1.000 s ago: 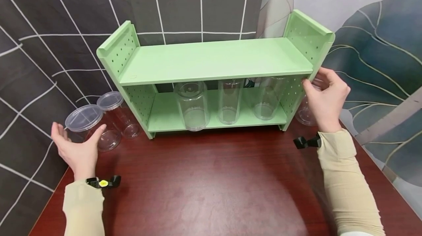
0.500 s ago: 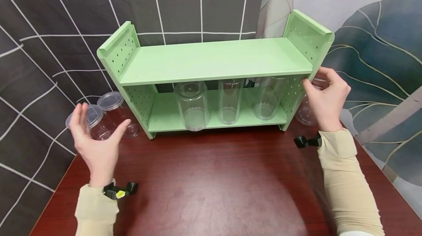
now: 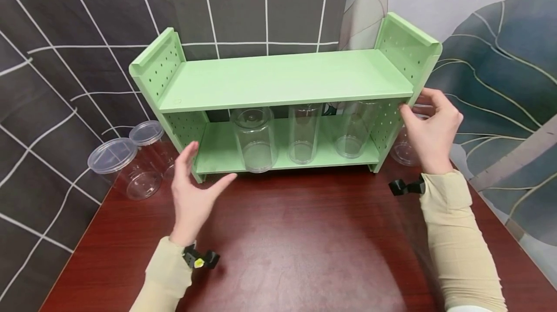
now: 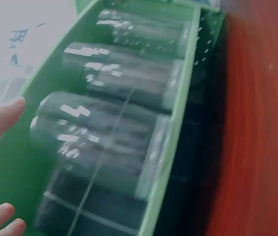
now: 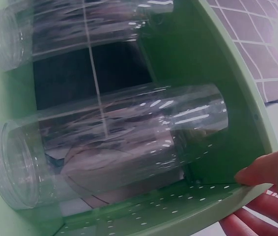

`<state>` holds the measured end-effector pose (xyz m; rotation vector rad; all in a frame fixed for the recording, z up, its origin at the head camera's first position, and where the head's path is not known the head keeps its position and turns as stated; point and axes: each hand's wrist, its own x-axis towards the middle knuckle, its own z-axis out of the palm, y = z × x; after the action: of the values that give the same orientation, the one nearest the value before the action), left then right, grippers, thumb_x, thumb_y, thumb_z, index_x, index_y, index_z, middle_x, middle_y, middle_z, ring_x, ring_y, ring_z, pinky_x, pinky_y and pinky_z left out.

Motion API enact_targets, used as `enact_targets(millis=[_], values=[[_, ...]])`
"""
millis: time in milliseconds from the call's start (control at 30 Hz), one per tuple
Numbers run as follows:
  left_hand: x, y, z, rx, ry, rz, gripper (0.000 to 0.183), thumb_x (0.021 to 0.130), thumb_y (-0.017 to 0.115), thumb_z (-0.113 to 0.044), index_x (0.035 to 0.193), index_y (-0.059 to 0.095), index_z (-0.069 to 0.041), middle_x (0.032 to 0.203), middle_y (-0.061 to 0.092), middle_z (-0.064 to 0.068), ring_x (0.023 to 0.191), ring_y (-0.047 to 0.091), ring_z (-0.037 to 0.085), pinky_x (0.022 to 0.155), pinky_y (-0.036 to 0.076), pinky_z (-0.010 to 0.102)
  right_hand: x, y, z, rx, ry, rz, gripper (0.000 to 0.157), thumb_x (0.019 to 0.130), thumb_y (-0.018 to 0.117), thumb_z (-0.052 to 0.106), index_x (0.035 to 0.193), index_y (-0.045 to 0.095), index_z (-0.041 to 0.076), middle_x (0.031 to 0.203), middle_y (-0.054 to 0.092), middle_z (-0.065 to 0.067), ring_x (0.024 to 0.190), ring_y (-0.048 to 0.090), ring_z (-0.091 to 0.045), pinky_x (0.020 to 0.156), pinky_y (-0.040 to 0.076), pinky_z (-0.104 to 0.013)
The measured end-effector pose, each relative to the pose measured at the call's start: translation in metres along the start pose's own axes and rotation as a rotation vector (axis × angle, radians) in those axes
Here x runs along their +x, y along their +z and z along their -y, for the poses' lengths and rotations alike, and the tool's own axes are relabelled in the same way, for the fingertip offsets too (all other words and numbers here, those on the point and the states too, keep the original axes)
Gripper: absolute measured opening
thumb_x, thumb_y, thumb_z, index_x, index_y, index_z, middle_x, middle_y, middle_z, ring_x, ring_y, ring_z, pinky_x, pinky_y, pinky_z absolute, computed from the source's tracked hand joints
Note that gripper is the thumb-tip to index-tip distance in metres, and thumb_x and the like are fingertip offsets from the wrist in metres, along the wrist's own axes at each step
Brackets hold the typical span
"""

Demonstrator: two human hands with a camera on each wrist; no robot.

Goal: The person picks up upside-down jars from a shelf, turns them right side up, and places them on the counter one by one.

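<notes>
The left hand (image 3: 193, 198), fingers spread and empty, has moved from the wide jar (image 3: 124, 169) near the bench's (image 3: 304, 234) left edge to before the rack's (image 3: 283, 80) left foot, so that jar appears released; the right hand (image 3: 431, 133) pinches the rack's right panel, three jars (image 3: 302, 133) inside.

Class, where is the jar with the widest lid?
In the head view, the wide-lidded jar stands far left on the table, outside the green rack, beside the narrower jar.
</notes>
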<state>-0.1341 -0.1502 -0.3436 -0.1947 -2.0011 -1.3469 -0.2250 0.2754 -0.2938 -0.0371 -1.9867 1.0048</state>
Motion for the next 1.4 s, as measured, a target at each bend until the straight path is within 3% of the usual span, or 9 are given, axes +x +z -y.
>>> enact_targets(millis=[67, 300, 433, 567, 867, 1233, 1333, 1400], values=[[-0.001, 0.012, 0.004, -0.020, -0.021, 0.048, 0.093, 0.060, 0.089, -0.009, 0.139, 0.040, -0.007, 0.139, 0.044, 0.001, 0.129, 0.038, 0.019, 0.108, 0.027, 0.034, 0.000, -0.001, -0.001, -0.004, -0.002, -0.002, 0.029, 0.080, 0.071, 0.021, 0.108, 0.070, 0.025, 0.096, 0.069, 0.001, 0.078, 0.063, -0.002, 0.070, 0.052, -0.016], [0.005, 0.054, 0.047, -0.019, -0.092, 0.138, 0.098, 0.060, 0.087, -0.041, 0.141, 0.034, -0.026, 0.140, 0.038, -0.014, 0.127, 0.036, 0.009, 0.105, 0.031, 0.033, -0.001, -0.001, -0.003, -0.008, 0.005, 0.016, 0.029, 0.080, 0.071, 0.024, 0.109, 0.070, 0.026, 0.097, 0.068, 0.002, 0.080, 0.063, -0.005, 0.070, 0.052, -0.016], [0.013, 0.071, 0.057, -0.022, -0.116, 0.140, 0.101, 0.060, 0.086, -0.046, 0.142, 0.032, -0.025, 0.140, 0.038, -0.009, 0.127, 0.037, 0.013, 0.104, 0.033, 0.035, -0.001, 0.000, -0.002, -0.013, 0.011, 0.025, 0.029, 0.081, 0.071, 0.026, 0.110, 0.070, 0.026, 0.098, 0.068, 0.003, 0.081, 0.063, -0.006, 0.071, 0.051, -0.015], [0.019, 0.081, 0.064, -0.022, -0.153, 0.140, 0.102, 0.059, 0.086, -0.047, 0.142, 0.032, -0.023, 0.139, 0.039, -0.007, 0.125, 0.039, 0.012, 0.103, 0.034, 0.031, -0.001, 0.001, -0.002, -0.014, 0.015, 0.029, 0.029, 0.081, 0.070, 0.026, 0.110, 0.070, 0.026, 0.098, 0.068, 0.003, 0.082, 0.063, -0.007, 0.071, 0.052, -0.015], [0.021, 0.089, 0.069, -0.033, -0.256, 0.176, 0.104, 0.058, 0.083, -0.054, 0.142, 0.031, -0.021, 0.136, 0.042, -0.003, 0.122, 0.043, 0.015, 0.101, 0.037, 0.029, -0.002, 0.000, -0.002, -0.016, 0.014, 0.018, 0.028, 0.081, 0.070, 0.026, 0.109, 0.070, 0.025, 0.096, 0.068, 0.002, 0.081, 0.063, -0.007, 0.070, 0.052, -0.015], [0.018, 0.084, 0.069, -0.055, -0.226, 0.178, 0.100, 0.061, 0.084, -0.050, 0.141, 0.033, -0.019, 0.137, 0.042, -0.003, 0.123, 0.042, 0.013, 0.101, 0.036, 0.026, -0.003, 0.001, -0.002, -0.022, 0.023, 0.025, 0.029, 0.081, 0.071, 0.026, 0.110, 0.070, 0.022, 0.097, 0.068, 0.001, 0.082, 0.062, -0.007, 0.070, 0.051, -0.014], [0.015, 0.078, 0.065, -0.061, -0.201, 0.175, 0.099, 0.061, 0.084, -0.049, 0.141, 0.034, -0.020, 0.136, 0.043, -0.002, 0.122, 0.043, 0.013, 0.101, 0.036, 0.028, -0.003, 0.000, -0.002, -0.026, 0.023, 0.023, 0.029, 0.081, 0.071, 0.026, 0.110, 0.070, 0.022, 0.098, 0.068, 0.002, 0.082, 0.062, -0.007, 0.070, 0.051, -0.014], [0.012, 0.071, 0.049, -0.068, -0.190, 0.172, 0.095, 0.064, 0.085, -0.041, 0.141, 0.034, -0.018, 0.136, 0.044, 0.001, 0.122, 0.044, 0.016, 0.101, 0.036, 0.031, -0.002, 0.000, -0.002, -0.027, 0.018, 0.019, 0.029, 0.081, 0.071, 0.026, 0.110, 0.070, 0.023, 0.098, 0.068, 0.002, 0.082, 0.062, -0.007, 0.069, 0.051, -0.014]])
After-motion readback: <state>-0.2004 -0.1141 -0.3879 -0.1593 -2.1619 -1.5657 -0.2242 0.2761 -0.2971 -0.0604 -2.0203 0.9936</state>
